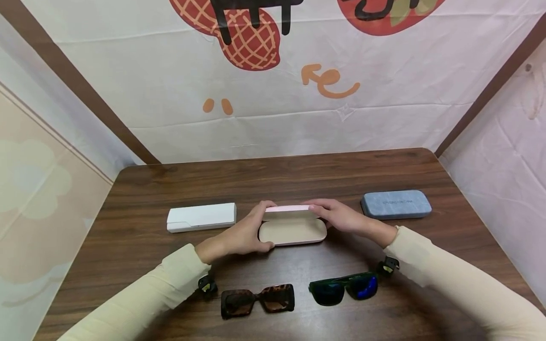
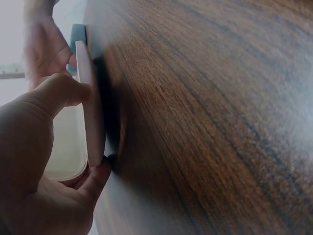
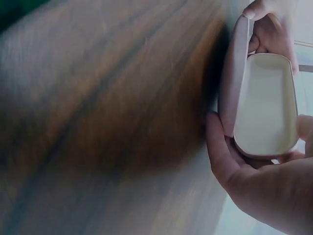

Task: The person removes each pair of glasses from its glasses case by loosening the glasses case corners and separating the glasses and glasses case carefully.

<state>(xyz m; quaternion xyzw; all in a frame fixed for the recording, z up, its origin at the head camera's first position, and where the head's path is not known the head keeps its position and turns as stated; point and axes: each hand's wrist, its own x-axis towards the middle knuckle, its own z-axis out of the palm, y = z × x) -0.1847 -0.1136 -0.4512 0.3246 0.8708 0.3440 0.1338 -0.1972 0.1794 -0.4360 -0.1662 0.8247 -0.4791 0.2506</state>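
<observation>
A pink glasses case (image 1: pixel 294 232) stands open in the middle of the table, its cream lining bare of any glasses. My left hand (image 1: pixel 245 234) grips its left end, with the thumb at the front rim and fingers up by the raised part. At the other end my right hand (image 1: pixel 341 218) holds the case, thumb over the pink edge. In the left wrist view, fingers wrap round the pink shell (image 2: pixel 89 107). The right wrist view shows the lined hollow (image 3: pixel 266 105) between both hands. Tortoiseshell sunglasses (image 1: pixel 276 298) and dark green-framed sunglasses (image 1: pixel 332 292) lie in front.
To the left of the case lies a long white glasses case (image 1: pixel 204 217), closed. A closed blue glasses case (image 1: pixel 396 204) lies to the right. Behind the wooden table (image 1: pixel 277 180) hangs a printed cloth (image 1: pixel 277 137).
</observation>
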